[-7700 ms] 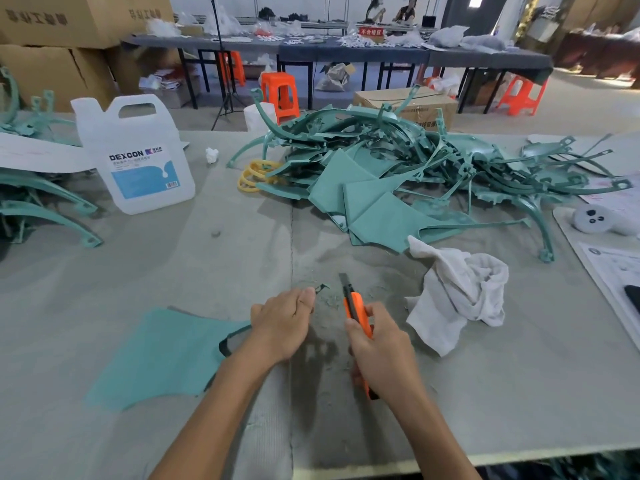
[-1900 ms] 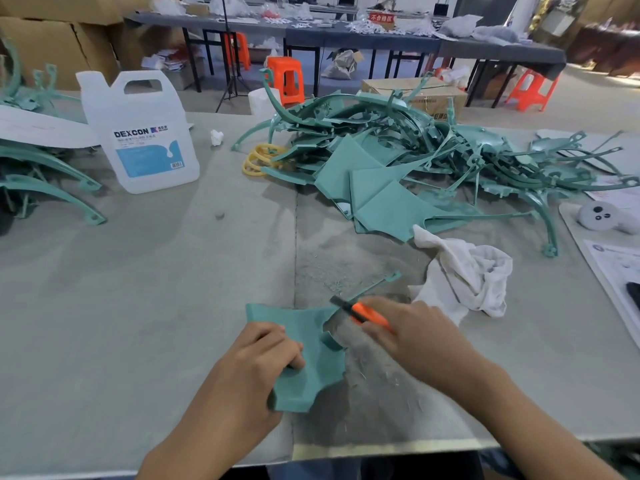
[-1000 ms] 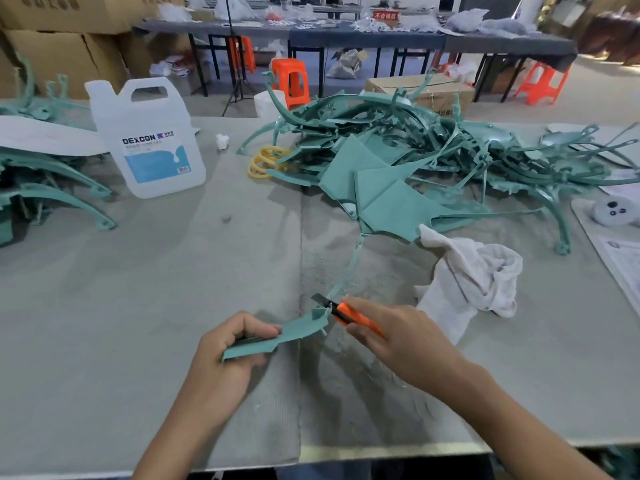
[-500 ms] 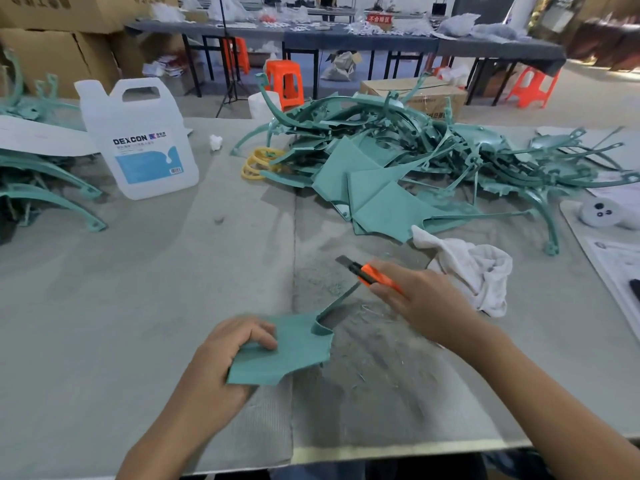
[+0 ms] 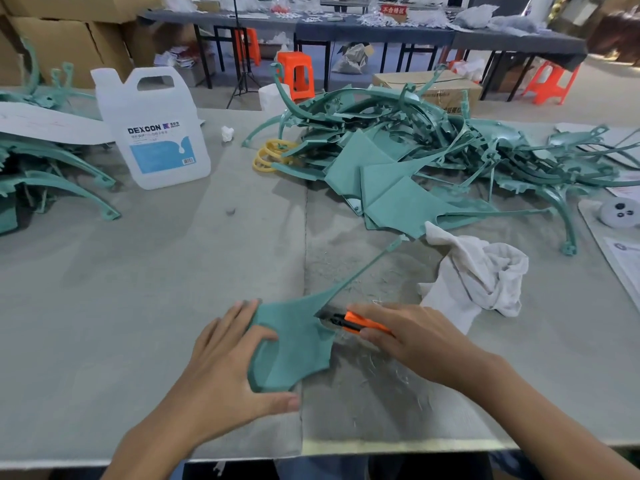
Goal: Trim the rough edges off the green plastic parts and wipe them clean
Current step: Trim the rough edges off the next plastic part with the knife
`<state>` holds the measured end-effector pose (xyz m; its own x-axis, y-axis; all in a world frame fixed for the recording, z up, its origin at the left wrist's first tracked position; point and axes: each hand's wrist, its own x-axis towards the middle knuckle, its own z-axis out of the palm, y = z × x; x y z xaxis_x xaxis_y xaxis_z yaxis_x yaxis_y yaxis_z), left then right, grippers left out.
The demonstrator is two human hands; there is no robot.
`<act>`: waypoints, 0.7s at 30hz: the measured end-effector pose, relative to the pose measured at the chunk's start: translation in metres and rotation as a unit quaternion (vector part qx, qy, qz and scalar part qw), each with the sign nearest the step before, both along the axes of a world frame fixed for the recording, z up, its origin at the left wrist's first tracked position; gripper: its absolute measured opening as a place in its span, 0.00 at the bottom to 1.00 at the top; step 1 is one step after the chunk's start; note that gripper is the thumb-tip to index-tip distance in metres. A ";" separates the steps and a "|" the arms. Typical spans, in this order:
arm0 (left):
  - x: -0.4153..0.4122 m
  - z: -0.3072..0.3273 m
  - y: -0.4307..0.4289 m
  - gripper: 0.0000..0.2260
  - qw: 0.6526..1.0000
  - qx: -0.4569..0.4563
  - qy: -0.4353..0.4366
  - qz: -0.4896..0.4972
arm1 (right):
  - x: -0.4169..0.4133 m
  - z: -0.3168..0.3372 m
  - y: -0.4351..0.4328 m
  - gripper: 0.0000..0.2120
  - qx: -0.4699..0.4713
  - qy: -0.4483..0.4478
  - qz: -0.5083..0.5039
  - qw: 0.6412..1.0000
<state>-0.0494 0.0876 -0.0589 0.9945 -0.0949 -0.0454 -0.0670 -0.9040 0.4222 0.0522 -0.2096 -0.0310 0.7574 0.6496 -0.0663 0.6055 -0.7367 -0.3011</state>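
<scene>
Near the front edge of the grey cloth-covered table (image 5: 138,289), about midway along it, my left hand (image 5: 225,358) grasps the flat teal-green plastic part (image 5: 298,344): my thumb is hooked at its near corner, one finger lies across its face, and the others reach to its far left corner. A thin stem of the same piece runs from its far right corner toward the back right and ends just beside the heap there. My right hand (image 5: 408,337) is wrapped round the orange utility knife with a dark blade (image 5: 356,322). The blade tip sits at the notch in the part's right edge, where the stem begins. Fine pale plastic shavings (image 5: 381,372) lie scattered on the table under and in front of that hand. Just beyond it, toward the right edge, lies the crumpled white cloth rag (image 5: 474,271). It touches the nearest sheet of the big tangled heap of teal-green plastic parts (image 5: 415,150), which fills the back right of the table. Against the heap's left side lie several yellow plastic rings (image 5: 270,155). Toward the back left the white plastic jug with a blue label (image 5: 152,133) stands upright. Past it, along the left edge, more curved teal-green plastic strips (image 5: 52,174) are stacked.
</scene>
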 end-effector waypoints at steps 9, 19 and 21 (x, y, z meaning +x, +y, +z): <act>0.035 -0.005 -0.002 0.50 1.000 0.003 -0.007 0.012 | 0.009 -0.004 0.004 0.18 -0.007 -0.030 -0.022 0.999; 0.043 -0.007 0.002 0.50 1.000 -0.003 0.000 0.011 | 0.008 -0.006 0.015 0.22 -0.010 -0.106 -0.028 0.994; 0.044 -0.007 0.002 0.50 1.000 0.004 0.001 0.013 | 0.011 -0.006 0.016 0.22 -0.022 -0.155 -0.050 0.986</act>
